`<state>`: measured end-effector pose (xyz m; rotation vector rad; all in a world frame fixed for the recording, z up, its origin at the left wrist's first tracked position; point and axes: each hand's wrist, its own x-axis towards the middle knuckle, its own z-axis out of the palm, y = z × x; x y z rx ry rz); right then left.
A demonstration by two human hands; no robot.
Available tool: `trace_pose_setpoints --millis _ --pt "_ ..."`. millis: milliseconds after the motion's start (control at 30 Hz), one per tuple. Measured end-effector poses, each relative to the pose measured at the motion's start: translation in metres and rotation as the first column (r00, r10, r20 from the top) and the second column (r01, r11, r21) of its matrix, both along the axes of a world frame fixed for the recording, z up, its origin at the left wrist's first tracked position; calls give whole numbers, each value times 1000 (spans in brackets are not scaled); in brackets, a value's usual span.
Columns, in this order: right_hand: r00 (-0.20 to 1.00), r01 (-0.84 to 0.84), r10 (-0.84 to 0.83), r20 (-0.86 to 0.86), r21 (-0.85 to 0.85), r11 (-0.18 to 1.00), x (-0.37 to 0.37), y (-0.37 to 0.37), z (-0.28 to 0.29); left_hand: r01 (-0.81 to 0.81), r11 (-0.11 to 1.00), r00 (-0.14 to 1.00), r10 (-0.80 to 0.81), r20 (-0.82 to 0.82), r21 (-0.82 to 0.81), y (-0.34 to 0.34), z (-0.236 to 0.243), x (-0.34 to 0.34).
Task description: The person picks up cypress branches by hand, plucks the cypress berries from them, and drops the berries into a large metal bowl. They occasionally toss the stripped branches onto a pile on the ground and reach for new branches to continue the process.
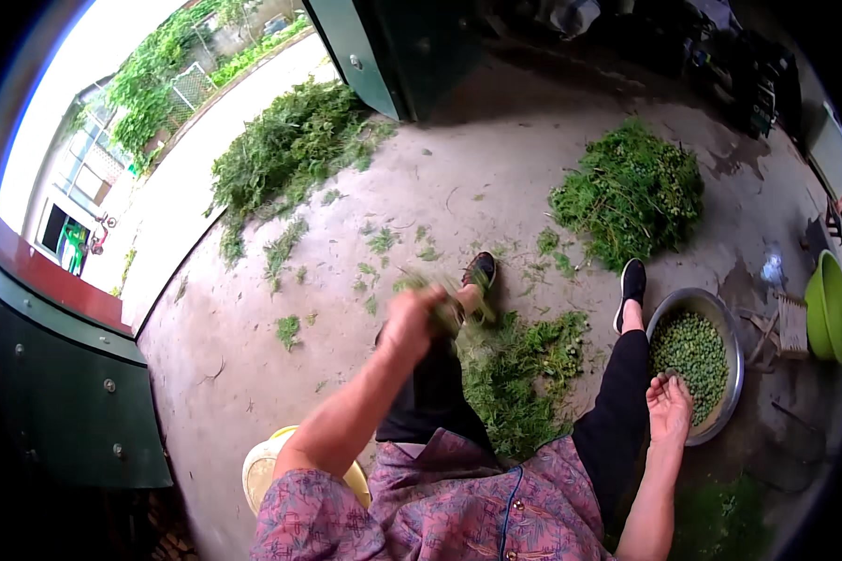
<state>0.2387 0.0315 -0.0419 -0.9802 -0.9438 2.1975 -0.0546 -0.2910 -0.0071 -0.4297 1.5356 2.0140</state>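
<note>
My left hand (pixel 415 316) is closed round a green leafy sprig (pixel 437 292), above the floor in front of my left knee; hand and sprig are smeared by motion. My right hand (pixel 670 408) is at the near left rim of a wide metal basin (pixel 736 379), palm up with its fingers curled together. Anything between those fingers is too small to make out. Many small round green berries (pixel 690 353) lie in the basin. Between my legs, leafy green cuttings (pixel 524 379) are spread on the floor.
Beyond my right foot stands a heaped pile of green branches (pixel 627 196). Another leafy heap (pixel 290 150) lies by the dark green door (pixel 370 61). At the far right are a lime-green basin (pixel 825 309) and a small wooden stool (pixel 791 325). A pale round tub (pixel 262 467) sits at my left.
</note>
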Motion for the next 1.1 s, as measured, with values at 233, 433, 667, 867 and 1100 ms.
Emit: trace_pose_setpoints --millis 233,433,667,867,1100 --pt "999 -51 51 11 28 998 -32 -55 15 -298 936 762 353 -543 189 -70 117 -94" --pt "989 -147 146 23 147 978 -70 -93 62 -191 946 962 234 -141 263 -13 35 -66" --pt "994 105 -108 15 120 987 -60 -70 60 -62 960 994 85 -73 273 59 14 -46" --pt "952 167 -180 248 71 983 -64 -49 -6 52 976 997 -38 -69 210 115 19 -28" --pt "902 118 -62 426 -105 987 -59 -3 -100 267 929 963 -268 -29 257 201 4 -14"
